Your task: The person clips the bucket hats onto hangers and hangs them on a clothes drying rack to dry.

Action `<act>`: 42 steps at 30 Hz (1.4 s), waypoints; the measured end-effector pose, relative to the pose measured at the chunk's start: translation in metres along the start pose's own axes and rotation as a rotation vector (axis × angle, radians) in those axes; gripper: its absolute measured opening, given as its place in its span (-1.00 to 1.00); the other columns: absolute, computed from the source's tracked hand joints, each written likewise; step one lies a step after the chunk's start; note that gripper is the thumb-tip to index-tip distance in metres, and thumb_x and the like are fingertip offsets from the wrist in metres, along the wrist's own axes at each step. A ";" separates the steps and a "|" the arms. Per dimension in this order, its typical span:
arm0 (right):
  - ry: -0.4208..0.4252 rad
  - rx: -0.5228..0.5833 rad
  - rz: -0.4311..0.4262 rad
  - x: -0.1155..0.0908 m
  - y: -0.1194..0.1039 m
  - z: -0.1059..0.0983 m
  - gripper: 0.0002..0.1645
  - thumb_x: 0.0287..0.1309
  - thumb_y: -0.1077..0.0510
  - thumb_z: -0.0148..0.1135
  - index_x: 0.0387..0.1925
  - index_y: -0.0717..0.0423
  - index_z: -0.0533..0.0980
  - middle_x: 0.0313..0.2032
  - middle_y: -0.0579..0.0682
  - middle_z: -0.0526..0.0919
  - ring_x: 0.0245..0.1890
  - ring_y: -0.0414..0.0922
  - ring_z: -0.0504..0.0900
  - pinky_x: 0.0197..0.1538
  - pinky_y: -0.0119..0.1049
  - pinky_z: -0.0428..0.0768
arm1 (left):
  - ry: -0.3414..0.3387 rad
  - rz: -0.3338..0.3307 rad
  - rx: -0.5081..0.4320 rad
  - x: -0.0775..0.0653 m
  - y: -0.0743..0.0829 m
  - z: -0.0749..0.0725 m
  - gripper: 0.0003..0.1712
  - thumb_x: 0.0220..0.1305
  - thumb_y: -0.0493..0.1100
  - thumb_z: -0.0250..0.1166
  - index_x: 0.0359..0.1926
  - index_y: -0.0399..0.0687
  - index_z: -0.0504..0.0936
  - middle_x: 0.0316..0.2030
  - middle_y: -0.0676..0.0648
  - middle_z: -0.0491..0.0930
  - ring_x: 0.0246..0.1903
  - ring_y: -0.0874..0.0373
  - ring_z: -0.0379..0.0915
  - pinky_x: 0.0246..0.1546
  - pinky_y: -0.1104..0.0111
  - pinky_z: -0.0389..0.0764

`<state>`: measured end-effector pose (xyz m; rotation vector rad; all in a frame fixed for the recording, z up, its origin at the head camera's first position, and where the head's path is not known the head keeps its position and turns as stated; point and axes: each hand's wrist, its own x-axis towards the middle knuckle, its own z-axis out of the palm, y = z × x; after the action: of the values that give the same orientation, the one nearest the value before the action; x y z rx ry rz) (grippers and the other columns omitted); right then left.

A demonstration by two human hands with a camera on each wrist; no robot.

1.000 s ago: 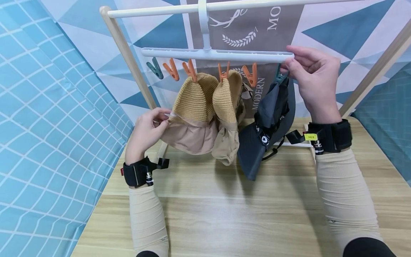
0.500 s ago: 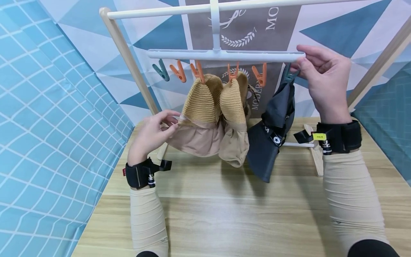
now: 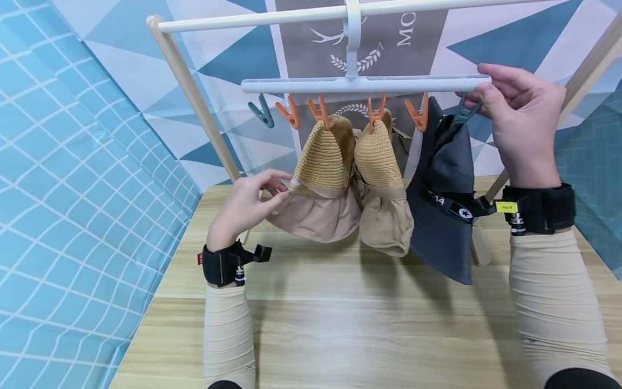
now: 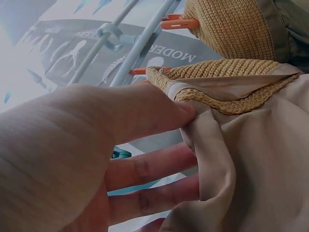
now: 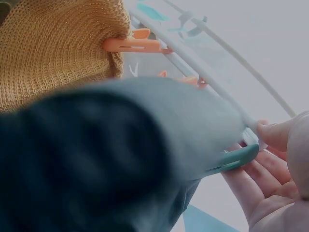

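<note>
The white clip hanger (image 3: 413,84) hooks over a rod, and my right hand (image 3: 527,127) pinches its right end between thumb and fingers. Close beneath those fingers, a teal clip (image 5: 236,158) holds a dark bucket hat (image 3: 444,178) with a black band. Two woven straw hats hang from orange clips: one with a pinkish-beige brim (image 3: 318,216), the other with a khaki brim (image 3: 386,221). My left hand (image 3: 245,205) pinches the pinkish hat's edge where straw meets cloth; in the left wrist view the thumb (image 4: 169,113) lies on that seam, fingers behind the cloth.
The rack has a white top rod (image 3: 243,20) and wooden legs (image 3: 194,97), standing on a wood-grain table (image 3: 316,324). A teal clip (image 3: 262,112) and two orange clips, one at the left (image 3: 289,112) and one near the dark hat (image 3: 420,113), hold nothing. Patterned cloth hangs behind.
The hanger has slid right along the rod, carrying the hats with it. Both hands have moved right too, keeping their grips. The dark hat has swung round and shows more of its side.
</note>
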<state>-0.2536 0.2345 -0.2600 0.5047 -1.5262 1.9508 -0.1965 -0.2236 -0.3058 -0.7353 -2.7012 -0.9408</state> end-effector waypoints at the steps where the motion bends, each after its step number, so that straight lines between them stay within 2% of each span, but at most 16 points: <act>1: 0.000 -0.004 -0.001 0.000 0.000 -0.001 -0.63 0.43 0.33 0.47 0.19 0.42 0.75 -0.13 0.04 0.95 -0.25 -0.17 0.92 0.06 -0.50 0.80 | 0.000 0.001 -0.005 0.000 0.000 0.001 -0.62 0.58 -0.26 0.39 0.34 -0.12 0.73 -0.16 -0.13 0.88 -0.11 0.02 0.81 -0.07 0.20 0.76; 3: -0.003 0.000 -0.005 0.001 0.001 -0.002 -0.63 0.43 0.33 0.46 0.19 0.43 0.75 -0.13 0.05 0.95 -0.25 -0.16 0.92 0.06 -0.50 0.80 | 0.003 0.009 -0.011 0.001 0.000 0.002 -0.63 0.57 -0.26 0.40 0.32 -0.12 0.73 -0.17 -0.14 0.88 -0.11 0.01 0.81 -0.10 0.23 0.75; 9: -0.015 0.041 0.023 -0.003 0.007 -0.002 -0.59 0.41 0.34 0.48 0.21 0.44 0.73 -0.08 0.08 0.95 -0.20 -0.14 0.94 0.08 -0.45 0.81 | 0.039 0.038 -0.014 0.003 -0.004 0.006 -0.65 0.58 -0.25 0.41 0.30 -0.16 0.74 -0.19 -0.17 0.87 -0.17 0.00 0.79 -0.26 0.45 0.54; 16: 0.003 0.010 0.068 -0.011 0.011 -0.004 -0.58 0.45 0.27 0.47 0.26 0.33 0.74 0.00 0.03 0.94 -0.17 -0.17 0.94 0.07 -0.46 0.80 | 0.072 0.025 -0.014 0.007 -0.005 0.008 -0.67 0.62 -0.21 0.39 0.30 -0.16 0.75 -0.19 -0.19 0.85 -0.24 -0.03 0.71 -0.19 0.39 0.54; 19: 0.022 0.024 0.040 -0.013 0.009 -0.005 -0.58 0.41 0.32 0.50 0.24 0.37 0.74 0.00 0.05 0.94 -0.17 -0.16 0.93 0.08 -0.47 0.80 | 0.071 0.021 -0.012 0.008 -0.004 0.008 -0.66 0.62 -0.20 0.39 0.31 -0.15 0.74 -0.17 -0.20 0.85 -0.20 -0.05 0.72 -0.15 0.34 0.57; 22: 0.066 0.038 0.004 -0.019 0.006 -0.008 -0.59 0.36 0.37 0.52 0.20 0.40 0.74 0.02 0.08 0.94 -0.06 -0.14 0.92 0.12 -0.48 0.79 | 0.061 0.019 -0.017 0.008 -0.004 0.008 -0.65 0.63 -0.20 0.38 0.32 -0.15 0.73 -0.16 -0.20 0.85 -0.21 -0.04 0.72 -0.16 0.31 0.56; 24: 0.094 -0.076 -0.045 -0.025 0.002 -0.010 -0.59 0.39 0.35 0.50 0.22 0.34 0.75 0.09 0.05 0.93 0.05 -0.16 0.91 0.19 -0.47 0.78 | 0.061 0.022 -0.021 0.008 -0.004 0.008 -0.64 0.63 -0.20 0.37 0.33 -0.16 0.73 -0.17 -0.21 0.85 -0.22 -0.03 0.72 -0.18 0.34 0.53; 26: 0.136 -0.229 -0.086 -0.034 -0.001 -0.013 -0.59 0.42 0.30 0.47 0.25 0.24 0.76 0.15 0.01 0.91 0.18 -0.19 0.87 0.28 -0.43 0.75 | 0.068 0.026 -0.021 0.008 -0.005 0.008 -0.65 0.63 -0.21 0.37 0.33 -0.16 0.73 -0.17 -0.21 0.85 -0.24 0.00 0.71 -0.20 0.40 0.49; 29: 0.226 -0.468 -0.146 -0.048 -0.006 -0.018 -0.58 0.47 0.21 0.43 0.29 0.09 0.76 0.21 -0.09 0.87 0.28 -0.21 0.83 0.36 -0.43 0.71 | 0.083 0.024 -0.027 0.007 -0.006 0.006 -0.65 0.63 -0.21 0.37 0.32 -0.16 0.73 -0.19 -0.20 0.85 -0.27 0.07 0.68 -0.19 0.44 0.50; 34: 0.382 -0.572 -0.143 -0.068 -0.008 -0.024 -0.51 0.44 0.19 0.42 0.35 0.03 0.71 0.23 -0.23 0.72 0.37 -0.15 0.70 0.40 -0.39 0.70 | 0.087 0.005 -0.042 0.006 -0.007 0.004 -0.64 0.64 -0.21 0.35 0.34 -0.15 0.73 -0.20 -0.18 0.83 -0.36 0.17 0.63 -0.13 0.39 0.59; 39: 0.491 -0.608 -0.077 -0.079 -0.007 -0.030 -0.20 0.48 0.15 0.40 0.65 0.11 0.39 0.53 -0.09 0.45 0.57 -0.23 0.39 0.68 -0.28 0.40 | 0.076 0.000 -0.041 0.007 -0.007 0.004 -0.64 0.66 -0.19 0.34 0.35 -0.15 0.72 -0.19 -0.18 0.84 -0.43 0.24 0.64 -0.11 0.42 0.62; 42: 0.499 -0.628 -0.030 -0.083 -0.008 -0.034 -0.06 0.52 0.10 0.37 0.76 0.13 0.20 0.67 -0.03 0.29 0.67 -0.22 0.26 0.75 -0.21 0.25 | 0.074 -0.002 -0.044 0.008 -0.007 0.004 -0.64 0.66 -0.19 0.34 0.35 -0.14 0.72 -0.18 -0.18 0.84 -0.47 0.24 0.65 -0.12 0.48 0.59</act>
<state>-0.1847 0.2494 -0.3152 -0.2122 -1.6500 1.3212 -0.2070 -0.2228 -0.3106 -0.6924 -2.6258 -1.0108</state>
